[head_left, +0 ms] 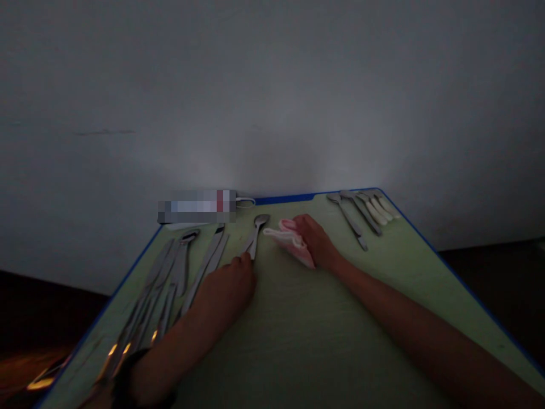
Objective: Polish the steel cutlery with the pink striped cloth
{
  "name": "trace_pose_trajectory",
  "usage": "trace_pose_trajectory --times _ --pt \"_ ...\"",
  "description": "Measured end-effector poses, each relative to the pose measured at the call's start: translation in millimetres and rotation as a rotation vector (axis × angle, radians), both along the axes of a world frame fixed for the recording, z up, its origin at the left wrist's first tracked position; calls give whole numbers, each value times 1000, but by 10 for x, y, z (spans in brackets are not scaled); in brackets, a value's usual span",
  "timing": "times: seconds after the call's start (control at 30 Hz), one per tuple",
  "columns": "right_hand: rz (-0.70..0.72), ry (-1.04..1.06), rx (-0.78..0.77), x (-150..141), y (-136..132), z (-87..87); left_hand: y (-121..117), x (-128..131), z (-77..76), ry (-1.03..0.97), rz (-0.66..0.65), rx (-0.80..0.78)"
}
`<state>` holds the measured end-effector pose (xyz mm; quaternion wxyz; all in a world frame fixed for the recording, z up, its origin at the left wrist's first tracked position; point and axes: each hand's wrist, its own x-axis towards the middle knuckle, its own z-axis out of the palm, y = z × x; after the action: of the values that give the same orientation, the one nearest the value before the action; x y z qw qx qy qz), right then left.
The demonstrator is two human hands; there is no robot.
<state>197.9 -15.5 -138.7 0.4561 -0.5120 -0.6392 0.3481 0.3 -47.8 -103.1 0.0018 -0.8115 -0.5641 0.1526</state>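
Near the middle of the green table, my left hand [239,275] is closed on the handle of a metal spoon [261,220], whose bowl points toward the wall. The handle's lower end is hidden by my fingers. To the right of the spoon, my right hand [314,238] grips a folded pink and white cloth [293,245], held apart from the spoon. Left of my left hand lie knives [208,262] and another spoon [183,261] among several pieces of metal cutlery, partly covered by my forearm.
At the table's far right corner lies a row of spoons [351,224], some with white handles [374,210]. A blurred box-like object [198,207] with a white cord [246,200] stands at the back left. The table [306,341] has a blue edge and meets a grey wall [272,102].
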Motion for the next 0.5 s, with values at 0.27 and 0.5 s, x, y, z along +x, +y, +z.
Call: trace_pose_trajectory --times 0.27,0.5 --pt "-93 -193 60 -15 5 -55 4 63 -34 -1 7 42" --pt "-156 -77 140 -12 33 -45 55 31 -62 28 -12 81"
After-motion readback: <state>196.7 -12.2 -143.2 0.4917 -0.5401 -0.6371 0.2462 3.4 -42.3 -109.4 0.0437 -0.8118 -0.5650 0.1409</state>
